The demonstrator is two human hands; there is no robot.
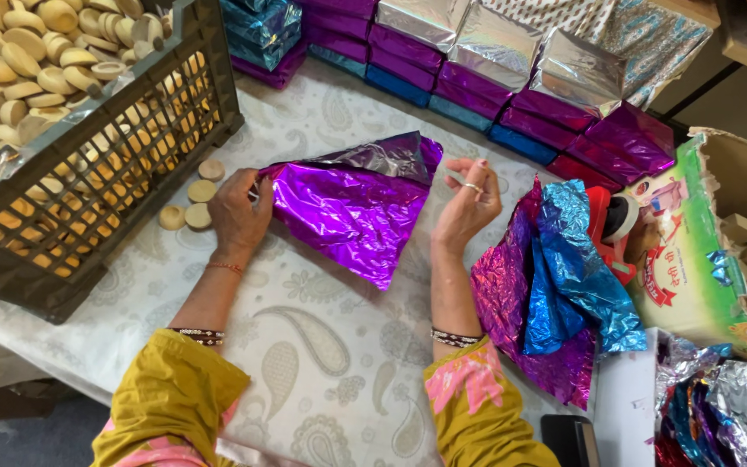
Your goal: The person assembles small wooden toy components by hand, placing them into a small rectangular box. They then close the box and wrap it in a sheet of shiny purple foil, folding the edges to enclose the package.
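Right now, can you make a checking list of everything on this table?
Surface: table cloth, pale with paisley pattern.
Job's things: purple foil sheet, partly folded, silver underside showing at top.
Clutter: brown crate of round wooden pieces; four loose wooden discs; foil pile, purple and blue; tape dispenser; cardboard box.
Grippers: left hand presses the sheet's left edge; right hand lifted beside it, touching nothing.
Cables: nothing seen.
Surroundings: wrapped boxes stacked in rows behind.
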